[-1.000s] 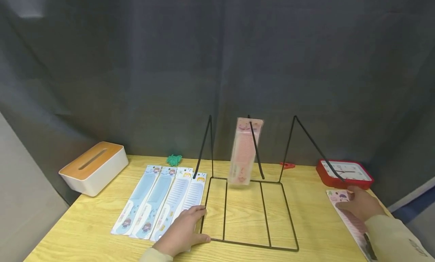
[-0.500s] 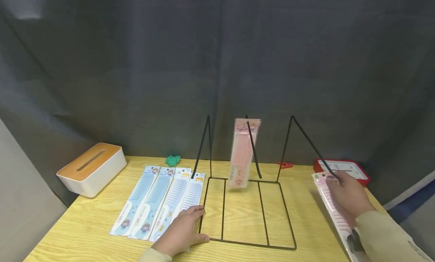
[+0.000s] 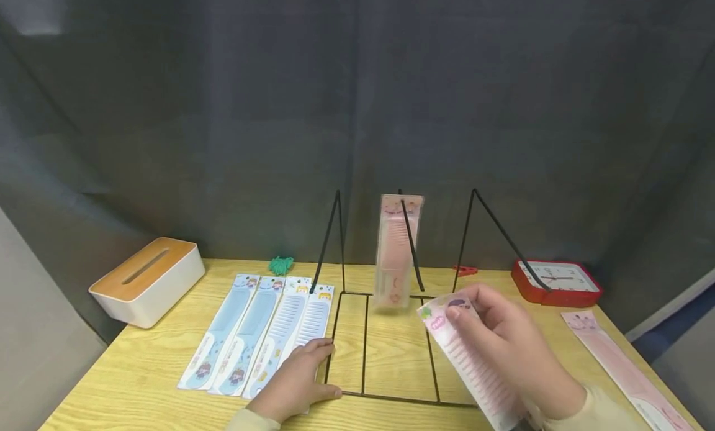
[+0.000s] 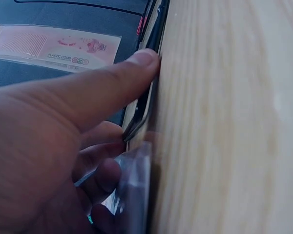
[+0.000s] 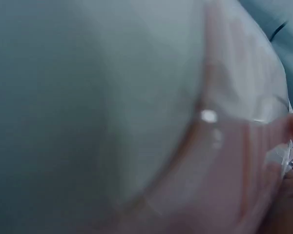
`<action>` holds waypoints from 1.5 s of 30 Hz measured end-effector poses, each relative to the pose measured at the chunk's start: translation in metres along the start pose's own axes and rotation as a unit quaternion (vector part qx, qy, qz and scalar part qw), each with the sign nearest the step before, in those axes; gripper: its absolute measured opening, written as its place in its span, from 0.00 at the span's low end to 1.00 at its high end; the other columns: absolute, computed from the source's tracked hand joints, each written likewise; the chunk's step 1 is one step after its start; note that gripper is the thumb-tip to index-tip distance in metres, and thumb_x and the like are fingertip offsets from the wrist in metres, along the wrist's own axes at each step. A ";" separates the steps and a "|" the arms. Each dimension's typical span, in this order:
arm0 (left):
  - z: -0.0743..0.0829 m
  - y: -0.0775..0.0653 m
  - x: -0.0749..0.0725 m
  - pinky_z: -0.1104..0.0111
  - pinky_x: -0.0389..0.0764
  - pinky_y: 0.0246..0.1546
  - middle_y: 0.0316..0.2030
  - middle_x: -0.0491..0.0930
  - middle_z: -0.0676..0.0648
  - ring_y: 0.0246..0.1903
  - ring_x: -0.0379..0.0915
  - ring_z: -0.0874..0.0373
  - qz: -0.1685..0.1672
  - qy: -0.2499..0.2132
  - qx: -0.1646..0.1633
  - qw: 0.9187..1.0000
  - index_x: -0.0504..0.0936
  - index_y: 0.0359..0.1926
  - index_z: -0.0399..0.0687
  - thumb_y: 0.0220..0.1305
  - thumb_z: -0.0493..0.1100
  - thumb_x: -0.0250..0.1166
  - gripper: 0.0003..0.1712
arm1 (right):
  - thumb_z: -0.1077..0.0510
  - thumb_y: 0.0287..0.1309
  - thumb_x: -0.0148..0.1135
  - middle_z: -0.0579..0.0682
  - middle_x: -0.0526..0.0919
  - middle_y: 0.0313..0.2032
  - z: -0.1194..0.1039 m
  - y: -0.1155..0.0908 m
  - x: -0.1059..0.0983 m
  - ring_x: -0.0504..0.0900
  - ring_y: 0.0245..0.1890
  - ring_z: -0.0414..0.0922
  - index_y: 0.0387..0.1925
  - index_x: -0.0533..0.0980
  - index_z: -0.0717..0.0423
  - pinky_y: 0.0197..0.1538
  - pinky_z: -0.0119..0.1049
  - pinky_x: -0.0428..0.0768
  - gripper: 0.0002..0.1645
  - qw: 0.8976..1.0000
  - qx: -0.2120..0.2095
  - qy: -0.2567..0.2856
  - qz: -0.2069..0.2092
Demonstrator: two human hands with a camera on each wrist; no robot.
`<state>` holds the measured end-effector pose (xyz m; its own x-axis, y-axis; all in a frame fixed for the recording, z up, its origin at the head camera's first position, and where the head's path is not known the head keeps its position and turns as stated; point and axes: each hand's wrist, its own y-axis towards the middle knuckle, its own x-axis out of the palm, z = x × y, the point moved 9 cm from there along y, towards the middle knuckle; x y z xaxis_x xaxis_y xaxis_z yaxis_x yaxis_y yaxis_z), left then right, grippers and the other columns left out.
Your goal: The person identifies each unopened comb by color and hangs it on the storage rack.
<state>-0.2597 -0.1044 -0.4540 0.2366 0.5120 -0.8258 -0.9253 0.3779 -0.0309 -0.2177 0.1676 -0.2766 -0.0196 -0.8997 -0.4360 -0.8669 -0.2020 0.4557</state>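
Note:
My right hand [image 3: 514,350] pinches the top of a pink packaged comb [image 3: 466,362] between thumb and fingers, in front of a black wire display rack [image 3: 365,344]. This comb's clear pack [image 5: 229,161] fills much of the right wrist view, blurred. My left hand [image 3: 298,378] holds the rack's near left corner; in the left wrist view its thumb [image 4: 107,87] presses on the wire, with curled fingers beside it. Another pink comb pack [image 3: 393,257] hangs on the rack's middle hook. A further pink comb pack [image 3: 620,362] lies at the table's right.
Several blue and white comb packs [image 3: 257,331] lie side by side left of the rack. A tissue box [image 3: 148,282] stands at the left, a red clock [image 3: 558,284] at the back right. A green bundle [image 3: 281,265] and a red clip [image 3: 465,270] lie behind.
My right hand has lifted the pink comb pack off the right side of the table and carried it left to the rack, uncovering another pink pack. My left hand stays on the rack.

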 end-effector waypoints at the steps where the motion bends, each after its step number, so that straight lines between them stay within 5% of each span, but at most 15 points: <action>1: 0.000 0.000 0.000 0.43 0.71 0.63 0.71 0.66 0.44 0.66 0.63 0.38 0.000 -0.001 0.000 1.000 0.72 0.68 0.38 0.53 0.60 0.76 0.48 | 0.65 0.67 0.62 0.49 0.82 0.34 -0.011 -0.004 0.004 0.79 0.24 0.41 0.44 0.78 0.57 0.22 0.34 0.79 0.06 1.000 -0.015 0.020 -0.003; 6: -0.001 0.001 0.001 0.44 0.71 0.63 0.71 0.66 0.44 0.66 0.63 0.38 0.001 0.001 0.001 1.000 0.72 0.68 0.37 0.53 0.60 0.76 0.48 | 0.70 0.65 0.61 0.48 0.82 0.37 -0.046 -0.011 0.010 0.79 0.27 0.42 0.44 0.78 0.53 0.25 0.34 0.79 0.11 0.997 -0.057 0.056 -0.002; 14: -0.002 0.001 0.001 0.43 0.71 0.62 0.70 0.66 0.44 0.66 0.64 0.38 -0.002 -0.004 -0.001 1.000 0.72 0.67 0.37 0.53 0.60 0.76 0.48 | 0.73 0.63 0.61 0.48 0.83 0.38 -0.059 0.004 0.011 0.79 0.27 0.41 0.41 0.78 0.56 0.26 0.32 0.79 0.11 0.992 -0.109 0.054 0.035; 21: 0.000 0.002 0.001 0.44 0.71 0.62 0.70 0.66 0.44 0.66 0.64 0.38 -0.001 0.003 0.005 1.000 0.73 0.67 0.37 0.53 0.60 0.76 0.48 | 0.66 0.67 0.62 0.50 0.81 0.30 -0.043 0.021 0.012 0.78 0.23 0.42 0.41 0.78 0.59 0.22 0.33 0.79 0.03 0.997 -0.040 0.029 0.053; 28: -0.002 0.002 0.001 0.44 0.71 0.63 0.70 0.67 0.44 0.66 0.64 0.38 -0.001 0.005 -0.001 1.000 0.73 0.67 0.37 0.53 0.60 0.76 0.47 | 0.58 0.70 0.60 0.54 0.77 0.27 -0.008 0.068 0.018 0.74 0.24 0.43 0.41 0.77 0.60 0.23 0.32 0.76 0.08 0.997 0.038 0.007 0.068; 36: -0.007 0.002 0.005 0.44 0.71 0.62 0.70 0.66 0.45 0.66 0.64 0.39 0.000 0.003 -0.006 1.000 0.73 0.67 0.38 0.53 0.60 0.76 0.47 | 0.46 0.71 0.58 0.49 0.69 0.26 0.042 0.112 0.032 0.68 0.25 0.41 0.37 0.75 0.58 0.24 0.32 0.69 0.19 0.973 0.176 0.100 0.113; 40: -0.009 0.003 0.006 0.44 0.71 0.63 0.71 0.66 0.45 0.66 0.64 0.39 0.002 0.002 -0.006 1.000 0.73 0.67 0.38 0.52 0.61 0.76 0.48 | 0.41 0.71 0.57 0.46 0.67 0.22 0.057 0.120 0.037 0.65 0.20 0.40 0.31 0.73 0.58 0.21 0.32 0.64 0.24 0.963 0.207 0.113 0.129; 45: -0.009 0.005 0.006 0.44 0.71 0.63 0.71 0.66 0.46 0.66 0.64 0.39 0.004 0.009 -0.002 1.000 0.73 0.67 0.39 0.52 0.63 0.75 0.49 | 0.35 0.68 0.57 0.46 0.68 0.22 0.067 0.119 0.036 0.65 0.20 0.41 0.31 0.75 0.58 0.21 0.33 0.64 0.29 0.963 0.211 0.095 0.138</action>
<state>-0.2653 -0.1066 -0.4648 0.2243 0.5014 -0.8356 -0.9284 0.3707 -0.0267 -0.3549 0.1374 -0.2905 -0.2212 -0.9592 -0.1758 -0.9678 0.1938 0.1603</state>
